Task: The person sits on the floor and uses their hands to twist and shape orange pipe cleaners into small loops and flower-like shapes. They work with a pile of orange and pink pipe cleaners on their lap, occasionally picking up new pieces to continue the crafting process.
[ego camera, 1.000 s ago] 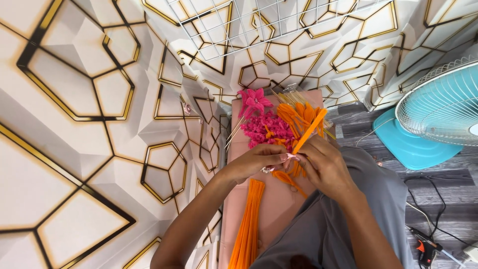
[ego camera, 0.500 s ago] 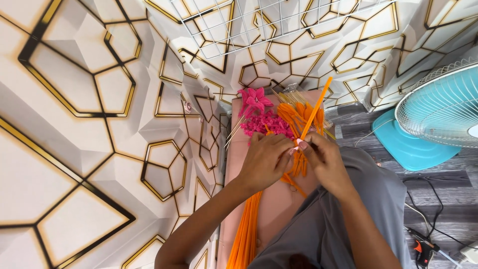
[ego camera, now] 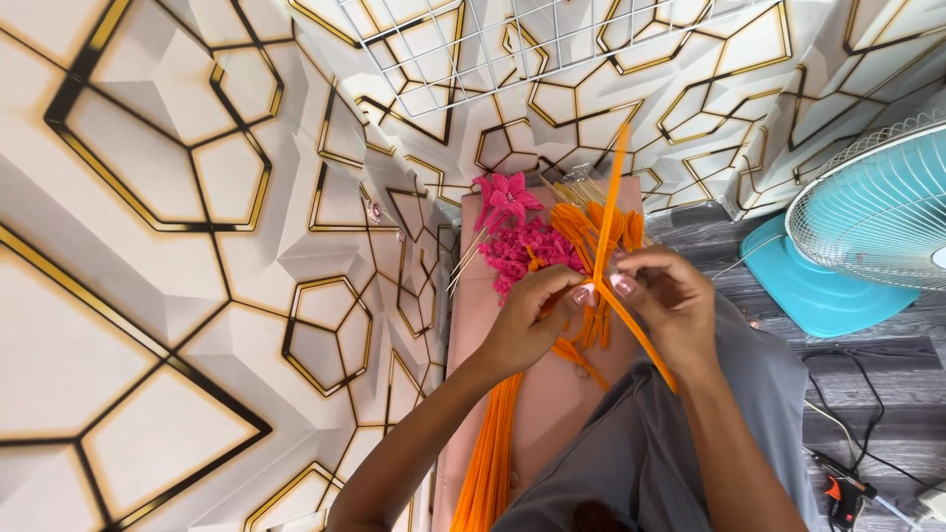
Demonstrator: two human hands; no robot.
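My left hand (ego camera: 532, 317) and my right hand (ego camera: 668, 300) meet over a pink board (ego camera: 552, 394) on my lap. Together they pinch a long orange pipe cleaner (ego camera: 613, 187) that is bent at the fingertips. One end of it points up toward the wall and the other runs down past my right wrist. Just beyond my fingers lie a heap of bent orange pieces (ego camera: 583, 225) and a cluster of small pink pieces (ego camera: 522, 251). A finished pink flower (ego camera: 507, 192) sits at the far end of the board.
A bundle of straight orange pipe cleaners (ego camera: 488, 463) lies along the board's left side. A white wire grid (ego camera: 493, 39) leans on the patterned wall. A turquoise fan (ego camera: 867, 217) stands at the right. A glue gun (ego camera: 843, 488) and cables lie on the grey floor.
My hands have lifted slightly and shifted toward the far end of the board. The orange pipe cleaner has swung from a slant to nearly upright.
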